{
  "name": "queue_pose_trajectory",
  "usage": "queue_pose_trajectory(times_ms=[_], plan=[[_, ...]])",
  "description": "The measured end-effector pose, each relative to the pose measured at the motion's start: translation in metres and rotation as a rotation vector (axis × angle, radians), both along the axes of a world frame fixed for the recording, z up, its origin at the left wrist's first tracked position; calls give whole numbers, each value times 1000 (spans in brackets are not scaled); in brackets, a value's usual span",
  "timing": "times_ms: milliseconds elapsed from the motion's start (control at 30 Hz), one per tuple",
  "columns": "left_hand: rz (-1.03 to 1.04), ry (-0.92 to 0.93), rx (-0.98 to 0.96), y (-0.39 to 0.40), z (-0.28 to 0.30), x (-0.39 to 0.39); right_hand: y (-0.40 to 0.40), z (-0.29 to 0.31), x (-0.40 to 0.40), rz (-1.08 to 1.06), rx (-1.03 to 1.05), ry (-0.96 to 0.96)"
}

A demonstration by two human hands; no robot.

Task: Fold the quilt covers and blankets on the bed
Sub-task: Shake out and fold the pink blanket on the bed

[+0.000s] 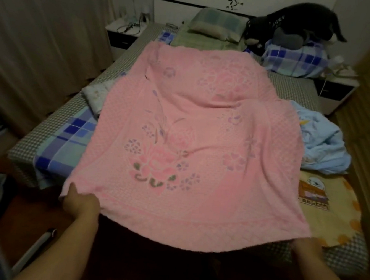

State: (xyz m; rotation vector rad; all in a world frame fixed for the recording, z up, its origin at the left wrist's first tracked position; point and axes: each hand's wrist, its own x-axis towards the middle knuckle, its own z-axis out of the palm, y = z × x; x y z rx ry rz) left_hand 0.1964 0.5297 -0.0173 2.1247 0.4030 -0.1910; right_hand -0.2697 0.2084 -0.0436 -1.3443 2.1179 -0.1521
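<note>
Pink terry-like cloth, the blanket (193,140) lies spread over the bed (297,92), its near edge lifted. My left hand (81,202) and right hand (307,248) each pinch a near corner, fingers curled into it. It looks soft, limp and fairly light, so corners are the place to hold. A crumpled blue quilt cover (323,144) waits just beside it.

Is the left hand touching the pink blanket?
Touching. The head view shows the left hand pinching the pink blanket at its near left corner, thumb on top.
</note>
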Motion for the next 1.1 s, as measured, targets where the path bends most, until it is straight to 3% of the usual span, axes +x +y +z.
queue_pose_trajectory(times_ms=[67, 133, 167, 233, 300, 367, 433, 467, 533, 600, 667, 700, 767, 867, 933, 1033, 1100], plan=[[-111, -179, -2, -9, 3, 1, -11, 5, 2, -271, -54, -312], [-259, -342, 7, -25, 14, -6, -14, 37, 20, -327, -205, -397], [-388, -447, -1, -34, 19, -16, -14, 52, 33, -261, -303, -352], [-712, -676, 31, -54, 30, -50, -8, 70, 62, 27, -514, -228], [-1054, -727, 85, -71, 22, -86, 10, 66, 92, 431, -693, -254], [-1322, -592, 132, -82, -7, -117, 26, 35, 110, 797, -694, -303], [-1475, -365, 236, -87, -45, -142, 37, -9, 114, 1127, -631, -194], [-1508, -245, 298, -88, -69, -149, 38, -35, 113, 1305, -565, -43], [-1547, -53, 453, -94, -115, -156, 29, -92, 102, 1508, -199, 334], [-1611, 104, 567, -103, -156, -160, 16, -143, 89, 1467, 169, 577], [-1609, 265, 585, -114, -187, -166, 6, -170, 89, 1398, 390, 630], [-1567, 331, 565, -121, -199, -170, -1, -178, 93, 1367, 373, 597], [-1388, 343, 481, -142, -217, -175, -12, -188, 106, 1322, 73, 456], [-1104, 83, 468, -184, -229, -174, -22, -190, 142, 1215, -370, 104], [-1095, -39, 523, -213, -238, -168, -30, -206, 170, 1283, -393, 31], [-1301, -231, 710, -244, -267, -158, -43, -245, 207, 1313, -222, 239], [-1292, -278, 752, -260, -287, -145, -48, -271, 223, 1210, -245, 278]])
